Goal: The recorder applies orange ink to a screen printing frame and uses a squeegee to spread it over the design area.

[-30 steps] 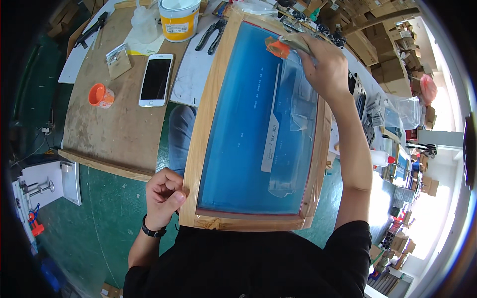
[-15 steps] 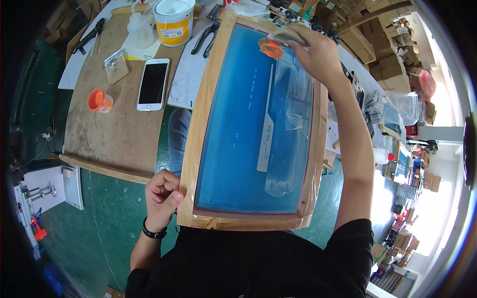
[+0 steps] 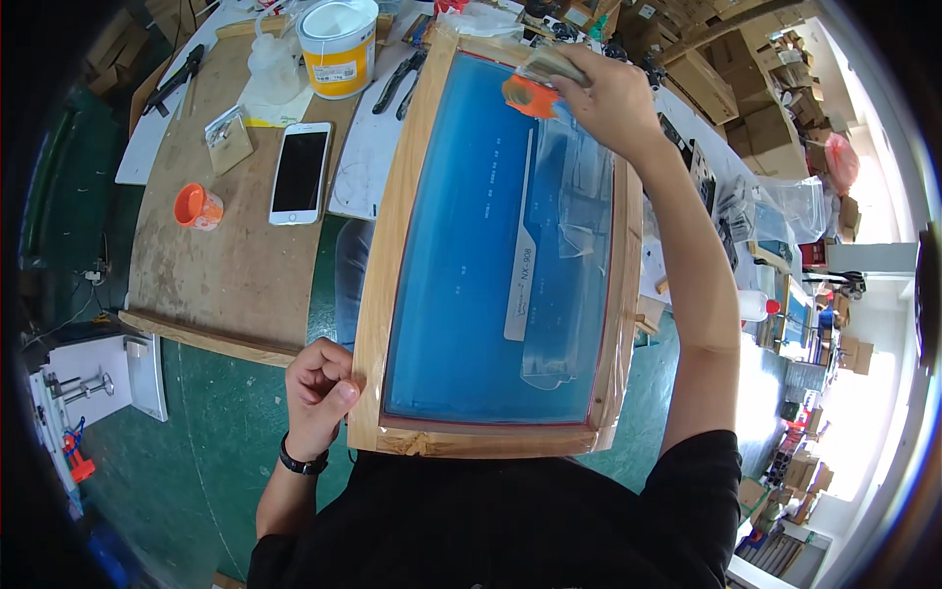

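A wood-framed screen-printing screen (image 3: 461,285) with blue mesh and clear tape along its right part is held up in front of me. My left hand (image 3: 322,393) pinches the lower left edge of its wooden frame, thumb on the near face. At the far end, my right hand (image 3: 613,103) grips a pale squeegee (image 3: 552,66) against the mesh. Wet orange ink (image 3: 531,98) lies in a patch at the squeegee's edge. The fingertips behind the squeegee are partly hidden.
On the brown board (image 3: 226,265) at left are an orange ink cup (image 3: 199,207), a white phone (image 3: 300,175) and a second scraper (image 3: 229,142). Behind stand a yellow-and-white tub (image 3: 336,49), a squeeze bottle (image 3: 274,69) and black-handled pliers (image 3: 397,86). Plastic bags (image 3: 785,211) lie at right.
My right hand and the squeegee have shifted slightly left, and more of the orange patch shows. The screen has moved a little left; my left hand keeps its hold.
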{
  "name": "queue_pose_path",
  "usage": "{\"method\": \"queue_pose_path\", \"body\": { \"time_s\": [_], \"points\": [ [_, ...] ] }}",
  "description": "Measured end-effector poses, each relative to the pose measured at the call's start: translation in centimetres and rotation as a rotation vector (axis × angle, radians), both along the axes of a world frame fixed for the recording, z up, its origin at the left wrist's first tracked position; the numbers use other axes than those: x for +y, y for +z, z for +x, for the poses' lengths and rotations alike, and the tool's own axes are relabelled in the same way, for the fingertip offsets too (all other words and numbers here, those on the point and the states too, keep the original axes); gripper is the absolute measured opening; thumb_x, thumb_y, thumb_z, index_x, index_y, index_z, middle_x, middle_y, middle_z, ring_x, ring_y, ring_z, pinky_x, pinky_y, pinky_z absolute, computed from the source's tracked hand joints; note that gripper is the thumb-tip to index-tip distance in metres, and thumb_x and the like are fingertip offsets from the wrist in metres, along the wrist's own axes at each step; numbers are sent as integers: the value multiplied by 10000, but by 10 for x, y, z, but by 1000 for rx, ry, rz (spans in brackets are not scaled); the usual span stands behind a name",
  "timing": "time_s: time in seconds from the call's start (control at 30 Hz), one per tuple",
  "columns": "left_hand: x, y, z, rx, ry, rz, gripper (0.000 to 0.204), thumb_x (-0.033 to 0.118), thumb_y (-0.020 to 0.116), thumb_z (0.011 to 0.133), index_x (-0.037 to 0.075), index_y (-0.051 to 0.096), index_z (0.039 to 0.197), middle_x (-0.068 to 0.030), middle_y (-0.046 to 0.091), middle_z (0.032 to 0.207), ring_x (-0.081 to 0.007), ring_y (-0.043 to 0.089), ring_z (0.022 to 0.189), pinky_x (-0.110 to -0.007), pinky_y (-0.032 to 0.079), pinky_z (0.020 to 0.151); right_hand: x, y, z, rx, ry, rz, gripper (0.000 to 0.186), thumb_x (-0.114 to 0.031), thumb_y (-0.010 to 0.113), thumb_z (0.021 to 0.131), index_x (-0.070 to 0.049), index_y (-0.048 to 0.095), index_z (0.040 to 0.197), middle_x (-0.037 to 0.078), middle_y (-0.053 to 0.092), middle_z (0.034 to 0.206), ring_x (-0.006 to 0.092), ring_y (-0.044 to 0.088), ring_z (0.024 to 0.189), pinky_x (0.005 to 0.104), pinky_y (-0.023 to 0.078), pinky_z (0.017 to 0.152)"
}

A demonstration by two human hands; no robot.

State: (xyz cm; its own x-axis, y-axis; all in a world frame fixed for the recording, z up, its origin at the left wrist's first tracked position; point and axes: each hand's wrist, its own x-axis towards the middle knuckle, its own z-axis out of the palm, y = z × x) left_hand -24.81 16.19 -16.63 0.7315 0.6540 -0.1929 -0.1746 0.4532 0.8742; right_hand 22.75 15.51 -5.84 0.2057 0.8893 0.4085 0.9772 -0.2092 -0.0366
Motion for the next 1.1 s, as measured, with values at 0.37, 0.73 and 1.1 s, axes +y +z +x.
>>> {"method": "queue_pose_path", "body": {
  "time_s": [0.37,0.73,1.1],
  "points": [
    [-3,-1,2,-52,31,-19,224,141,761,919,13,589,985,-2,605,723,-37,429,560,-166,315,569,-22,14,-10,-87,181,-24,337,-142,739,920,-131,757,1257,81,805,1010,270,694,764,361,554,766],
    [-1,-1,-2,-64,-19,-40,274,171,786,913,3,592,1010,1,596,719,-43,446,572,-166,324,579,-35,-2,-17,-125,173,68,360,-42,776,859,-67,763,1218,68,788,1011,259,681,811,376,536,775],
    [0,0,-5,-104,-48,-49,300,194,792,924,0,590,1030,-16,630,759,-45,469,586,-168,343,597,-37,3,-25,-147,185,109,334,-85,744,904,-71,762,1237,90,785,996,277,680,815,352,532,768]
  ]
}}
